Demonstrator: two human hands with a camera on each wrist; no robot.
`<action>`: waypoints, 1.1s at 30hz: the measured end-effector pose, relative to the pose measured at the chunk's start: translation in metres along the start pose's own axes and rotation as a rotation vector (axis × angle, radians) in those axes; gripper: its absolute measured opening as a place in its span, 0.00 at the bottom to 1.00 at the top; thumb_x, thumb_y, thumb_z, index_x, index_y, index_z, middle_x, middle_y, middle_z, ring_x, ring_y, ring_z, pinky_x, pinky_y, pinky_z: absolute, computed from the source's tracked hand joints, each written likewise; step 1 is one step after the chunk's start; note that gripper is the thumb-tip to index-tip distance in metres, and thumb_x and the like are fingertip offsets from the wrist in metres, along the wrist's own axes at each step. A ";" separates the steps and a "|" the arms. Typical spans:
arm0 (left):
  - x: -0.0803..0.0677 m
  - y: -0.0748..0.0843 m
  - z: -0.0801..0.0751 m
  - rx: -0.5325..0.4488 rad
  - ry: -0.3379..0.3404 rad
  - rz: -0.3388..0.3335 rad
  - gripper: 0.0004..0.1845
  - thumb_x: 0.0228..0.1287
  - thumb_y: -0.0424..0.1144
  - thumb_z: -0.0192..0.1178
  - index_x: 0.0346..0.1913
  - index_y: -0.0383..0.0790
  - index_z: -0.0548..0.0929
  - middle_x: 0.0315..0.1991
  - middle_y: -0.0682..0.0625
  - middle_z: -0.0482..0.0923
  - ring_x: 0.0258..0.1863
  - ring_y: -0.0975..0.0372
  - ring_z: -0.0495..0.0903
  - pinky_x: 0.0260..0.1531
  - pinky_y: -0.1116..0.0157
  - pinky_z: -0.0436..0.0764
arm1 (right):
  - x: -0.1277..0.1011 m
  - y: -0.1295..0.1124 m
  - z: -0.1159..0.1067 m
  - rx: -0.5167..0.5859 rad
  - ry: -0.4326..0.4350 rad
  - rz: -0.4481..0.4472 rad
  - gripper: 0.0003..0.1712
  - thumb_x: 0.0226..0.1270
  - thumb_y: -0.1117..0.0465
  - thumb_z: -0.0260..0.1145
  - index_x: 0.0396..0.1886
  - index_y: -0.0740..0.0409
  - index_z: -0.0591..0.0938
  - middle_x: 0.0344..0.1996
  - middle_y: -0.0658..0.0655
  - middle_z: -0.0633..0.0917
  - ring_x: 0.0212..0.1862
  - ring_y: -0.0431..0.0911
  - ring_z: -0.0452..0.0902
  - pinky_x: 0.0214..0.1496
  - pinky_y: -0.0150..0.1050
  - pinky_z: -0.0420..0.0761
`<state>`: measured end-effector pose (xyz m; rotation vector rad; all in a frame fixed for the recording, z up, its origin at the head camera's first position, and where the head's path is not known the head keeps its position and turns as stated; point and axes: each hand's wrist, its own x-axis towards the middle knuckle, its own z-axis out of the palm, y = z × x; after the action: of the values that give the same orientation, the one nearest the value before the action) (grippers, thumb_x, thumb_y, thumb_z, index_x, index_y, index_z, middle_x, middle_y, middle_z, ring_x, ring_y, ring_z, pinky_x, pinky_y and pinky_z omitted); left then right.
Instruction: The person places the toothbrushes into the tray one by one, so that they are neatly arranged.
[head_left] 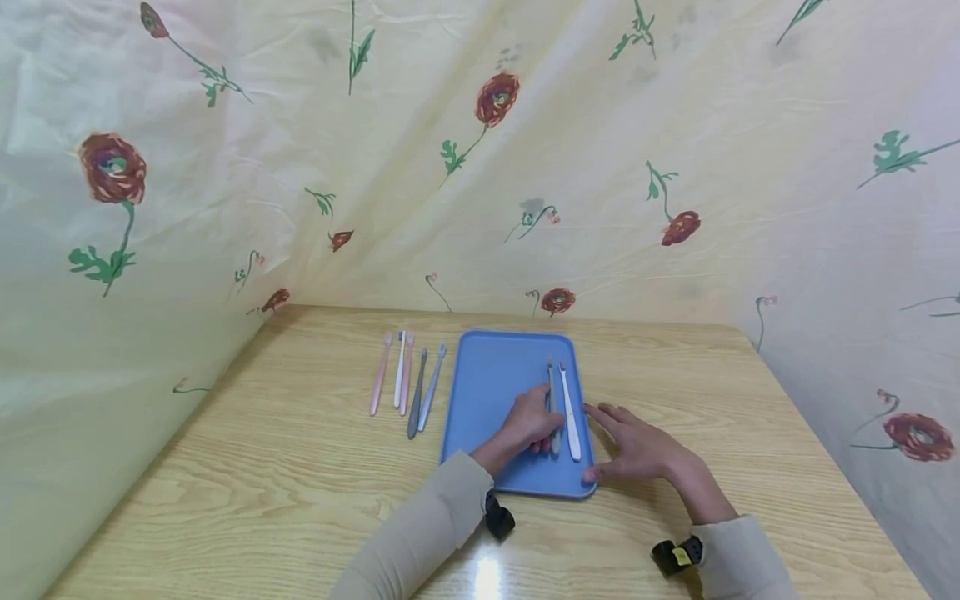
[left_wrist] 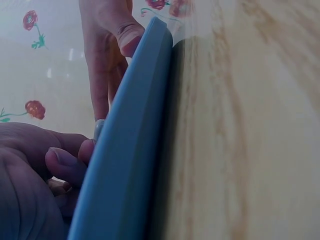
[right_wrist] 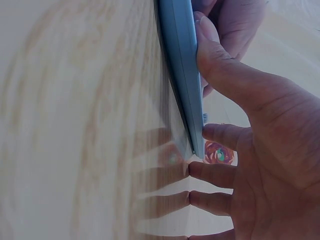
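Basically, L hand (head_left: pixel 529 419) pinches a grey toothbrush (head_left: pixel 556 444) in the blue tray (head_left: pixel 487 367), handle end poking out below the grip; white toothbrush (head_left: pixel 572 421) just R of it, same tray. Five more brushes (head_left: pixel 407 379) on table (head_left: pixel 262 467), farther L. R hand (head_left: pixel 637 448) unclenched, w/ thumb at tray rim; only R-wrist view clearly shows its fingertips (right_wrist: pixel 197 170) meeting table.
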<state>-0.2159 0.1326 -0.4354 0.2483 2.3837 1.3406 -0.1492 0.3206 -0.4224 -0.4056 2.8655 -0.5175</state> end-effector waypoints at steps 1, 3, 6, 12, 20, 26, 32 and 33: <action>0.001 0.000 0.000 0.003 0.001 0.001 0.33 0.67 0.30 0.58 0.74 0.39 0.65 0.08 0.52 0.69 0.03 0.64 0.64 0.03 0.71 0.62 | 0.000 0.000 0.000 0.001 0.000 0.001 0.63 0.49 0.32 0.75 0.78 0.56 0.60 0.73 0.76 0.62 0.73 0.76 0.56 0.62 0.73 0.70; 0.002 -0.001 0.001 0.009 0.005 0.003 0.33 0.67 0.30 0.59 0.74 0.39 0.65 0.08 0.51 0.69 0.03 0.64 0.65 0.02 0.71 0.62 | 0.000 0.000 0.000 0.002 0.000 0.002 0.63 0.49 0.32 0.75 0.78 0.56 0.60 0.73 0.76 0.62 0.73 0.76 0.56 0.62 0.73 0.70; 0.004 -0.002 0.003 0.017 0.009 0.005 0.32 0.67 0.31 0.59 0.74 0.39 0.65 0.07 0.51 0.69 0.03 0.64 0.65 0.02 0.71 0.62 | 0.000 -0.001 -0.001 0.002 0.001 0.003 0.63 0.49 0.32 0.75 0.78 0.57 0.60 0.73 0.76 0.62 0.73 0.76 0.56 0.62 0.73 0.70; 0.005 -0.004 0.004 0.042 0.024 0.035 0.27 0.65 0.31 0.60 0.67 0.37 0.71 0.06 0.52 0.69 0.03 0.64 0.65 0.02 0.70 0.63 | -0.001 -0.003 -0.001 -0.001 0.005 0.002 0.63 0.49 0.33 0.75 0.78 0.58 0.60 0.73 0.76 0.63 0.73 0.75 0.57 0.63 0.73 0.70; 0.005 -0.004 0.005 0.031 0.012 0.009 0.34 0.67 0.35 0.63 0.74 0.39 0.65 0.06 0.51 0.71 0.03 0.64 0.67 0.02 0.70 0.63 | -0.001 -0.002 -0.001 -0.002 0.002 -0.005 0.63 0.50 0.33 0.75 0.78 0.58 0.60 0.73 0.76 0.62 0.73 0.75 0.57 0.62 0.73 0.71; 0.005 -0.004 0.005 0.030 0.006 -0.001 0.35 0.67 0.38 0.64 0.74 0.39 0.64 0.07 0.50 0.72 0.03 0.63 0.66 0.02 0.70 0.62 | -0.001 -0.002 -0.001 -0.006 0.003 -0.007 0.63 0.50 0.33 0.75 0.78 0.58 0.60 0.73 0.76 0.63 0.73 0.76 0.57 0.61 0.72 0.71; 0.004 -0.002 0.004 0.033 0.004 0.000 0.33 0.67 0.38 0.65 0.73 0.38 0.66 0.08 0.50 0.72 0.03 0.63 0.66 0.02 0.70 0.62 | 0.000 -0.002 -0.001 -0.005 0.000 -0.005 0.62 0.50 0.33 0.75 0.78 0.57 0.60 0.73 0.77 0.62 0.73 0.76 0.57 0.61 0.73 0.72; 0.003 -0.002 0.004 0.034 0.002 -0.002 0.34 0.67 0.38 0.65 0.73 0.38 0.65 0.08 0.50 0.72 0.03 0.63 0.66 0.02 0.70 0.62 | 0.000 -0.001 -0.001 -0.003 -0.001 -0.004 0.62 0.50 0.33 0.75 0.78 0.57 0.60 0.73 0.77 0.62 0.73 0.76 0.57 0.61 0.73 0.71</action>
<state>-0.2168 0.1357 -0.4400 0.2543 2.4097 1.3009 -0.1489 0.3196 -0.4211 -0.4127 2.8650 -0.5136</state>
